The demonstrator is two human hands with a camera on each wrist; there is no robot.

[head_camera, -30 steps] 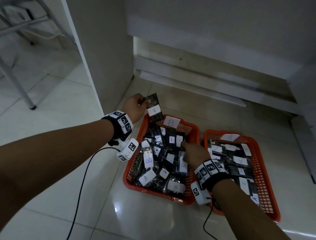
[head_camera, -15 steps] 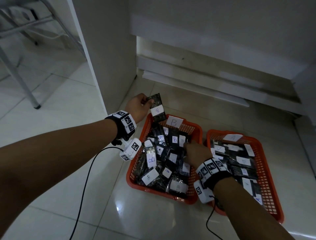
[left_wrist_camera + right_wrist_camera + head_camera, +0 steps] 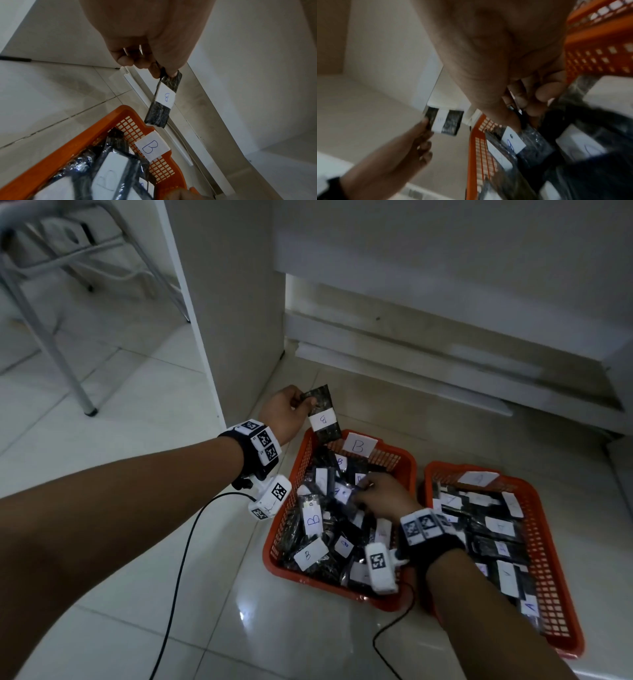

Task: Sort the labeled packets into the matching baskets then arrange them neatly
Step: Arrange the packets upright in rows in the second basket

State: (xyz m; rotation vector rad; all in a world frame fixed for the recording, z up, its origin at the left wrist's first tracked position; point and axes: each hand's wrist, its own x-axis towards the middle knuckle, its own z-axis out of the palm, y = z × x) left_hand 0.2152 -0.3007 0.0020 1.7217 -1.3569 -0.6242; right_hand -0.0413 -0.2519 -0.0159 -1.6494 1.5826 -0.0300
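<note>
My left hand [image 3: 302,402] pinches the top end of a dark packet with a white "B" label [image 3: 322,417] and holds it above the far left corner of the left orange basket [image 3: 337,581]. In the left wrist view the left hand [image 3: 163,73] has that packet [image 3: 164,98] hanging from thumb and fingers. The basket carries a "B" tag [image 3: 358,445] and is full of loose B packets. My right hand [image 3: 361,497] reaches into this pile. In the blurred right wrist view the right hand [image 3: 518,106] pinches the edge of a packet. The right basket [image 3: 561,642] holds A packets in rows.
Both baskets sit on glossy white floor tiles [image 3: 144,412]. A white cabinet panel [image 3: 226,302] stands just left of the B basket, and a low white plinth [image 3: 428,364] runs behind both. Metal chair legs [image 3: 51,344] stand at far left. Black wrist cables [image 3: 181,546] trail over the floor.
My right hand has shifted a little to the left among the B packets. My left hand keeps holding the same B packet above the basket corner.
</note>
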